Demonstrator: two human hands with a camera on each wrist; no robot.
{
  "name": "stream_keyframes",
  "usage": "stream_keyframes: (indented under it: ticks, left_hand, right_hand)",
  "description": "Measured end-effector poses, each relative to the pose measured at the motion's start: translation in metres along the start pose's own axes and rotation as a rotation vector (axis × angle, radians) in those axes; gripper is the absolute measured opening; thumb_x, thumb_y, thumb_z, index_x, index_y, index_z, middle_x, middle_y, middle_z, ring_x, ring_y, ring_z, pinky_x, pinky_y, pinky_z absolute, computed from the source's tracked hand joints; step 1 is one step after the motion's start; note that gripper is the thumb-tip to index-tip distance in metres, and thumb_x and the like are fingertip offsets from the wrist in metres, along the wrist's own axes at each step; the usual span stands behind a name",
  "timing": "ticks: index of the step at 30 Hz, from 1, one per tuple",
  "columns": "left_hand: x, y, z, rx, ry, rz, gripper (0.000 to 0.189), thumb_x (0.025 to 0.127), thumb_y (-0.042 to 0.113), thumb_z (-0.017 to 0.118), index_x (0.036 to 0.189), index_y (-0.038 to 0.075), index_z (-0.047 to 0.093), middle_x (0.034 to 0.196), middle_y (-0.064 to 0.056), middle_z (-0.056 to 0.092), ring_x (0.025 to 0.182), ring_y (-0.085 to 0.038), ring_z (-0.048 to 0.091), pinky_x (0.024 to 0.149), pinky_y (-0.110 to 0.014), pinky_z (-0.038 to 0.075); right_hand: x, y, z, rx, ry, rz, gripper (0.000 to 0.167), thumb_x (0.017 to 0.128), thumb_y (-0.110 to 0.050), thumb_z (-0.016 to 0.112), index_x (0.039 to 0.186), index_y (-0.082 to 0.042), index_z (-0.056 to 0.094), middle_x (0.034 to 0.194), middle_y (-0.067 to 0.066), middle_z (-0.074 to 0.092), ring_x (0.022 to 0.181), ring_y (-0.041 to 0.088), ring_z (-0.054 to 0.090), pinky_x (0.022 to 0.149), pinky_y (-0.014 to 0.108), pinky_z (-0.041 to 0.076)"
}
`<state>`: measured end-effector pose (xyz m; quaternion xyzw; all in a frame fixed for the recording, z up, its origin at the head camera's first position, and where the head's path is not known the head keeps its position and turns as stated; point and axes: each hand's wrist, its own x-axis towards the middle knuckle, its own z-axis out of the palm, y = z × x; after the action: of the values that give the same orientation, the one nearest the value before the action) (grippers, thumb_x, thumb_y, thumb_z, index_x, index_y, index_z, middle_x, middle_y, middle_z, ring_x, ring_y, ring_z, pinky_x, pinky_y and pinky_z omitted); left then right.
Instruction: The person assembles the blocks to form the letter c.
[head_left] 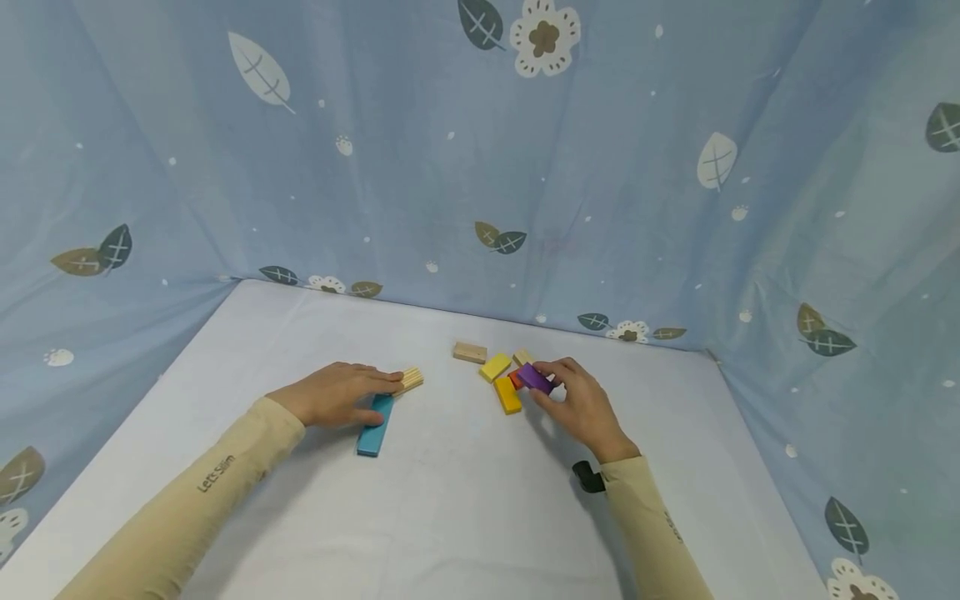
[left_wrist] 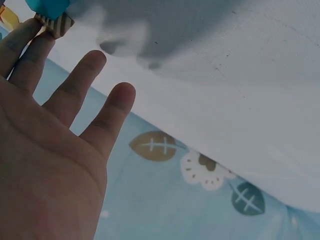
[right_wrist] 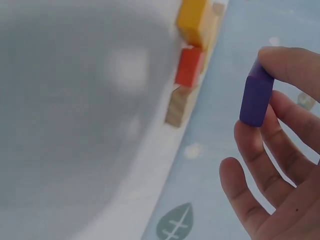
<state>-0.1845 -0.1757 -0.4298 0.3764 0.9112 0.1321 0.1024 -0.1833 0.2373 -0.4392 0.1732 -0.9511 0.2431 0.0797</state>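
Note:
Between its thumb and fingers, my right hand [head_left: 588, 408] pinches a purple block [right_wrist: 256, 97], raised off the table in the right wrist view. Just left of it lie a red block [right_wrist: 189, 67], an orange-yellow block [head_left: 507, 395], a yellow block [head_left: 495, 367] and a plain wooden block [head_left: 522, 357]. On the left side, my left hand [head_left: 341, 396] has its fingers extended over a blue block [head_left: 373, 433] and a striped wooden piece [head_left: 411, 380]. Two of its fingertips touch the striped piece in the left wrist view. The left thumb lies by the blue block.
Another plain wooden block [head_left: 470, 352] lies behind the coloured ones. A white cloth [head_left: 450, 517] covers the table. Blue patterned curtain [head_left: 405, 167] hangs along the back and sides. A small black object [head_left: 587, 477] shows beside the right wrist.

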Motion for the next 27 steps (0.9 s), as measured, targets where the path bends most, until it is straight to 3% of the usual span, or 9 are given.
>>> stream_keyframes:
  ticks: [8, 14, 27]
  left_hand:
    - [0.003, 0.001, 0.0, 0.005, 0.01, 0.017, 0.061, 0.092, 0.032, 0.077, 0.144, 0.008, 0.058, 0.154, -0.008, 0.049, 0.135, -0.035, 0.051, 0.107, -0.058, 0.042]
    - [0.003, 0.003, -0.001, 0.016, 0.001, 0.011, 0.06, 0.092, 0.031, 0.077, 0.144, 0.008, 0.058, 0.153, -0.009, 0.049, 0.134, -0.037, 0.051, 0.107, -0.058, 0.043]
    - [0.004, 0.005, -0.003, 0.023, -0.027, -0.02, 0.062, 0.092, 0.032, 0.076, 0.146, 0.01, 0.056, 0.154, -0.008, 0.048, 0.135, -0.037, 0.05, 0.108, -0.057, 0.042]
  right_hand:
    - [0.004, -0.022, -0.001, 0.035, 0.054, -0.102, 0.042, 0.089, -0.027, 0.082, 0.128, -0.016, 0.069, 0.115, 0.001, 0.065, 0.093, 0.017, 0.063, 0.079, 0.037, 0.056]
    - [0.004, -0.036, 0.011, 0.036, 0.041, -0.151, 0.041, 0.089, -0.028, 0.081, 0.126, -0.018, 0.07, 0.114, -0.007, 0.062, 0.094, 0.01, 0.061, 0.07, 0.029, 0.051]
    - [0.007, -0.071, 0.034, 0.061, -0.02, -0.283, 0.041, 0.089, -0.029, 0.081, 0.127, -0.017, 0.069, 0.112, -0.005, 0.063, 0.092, 0.007, 0.061, 0.076, 0.026, 0.056]
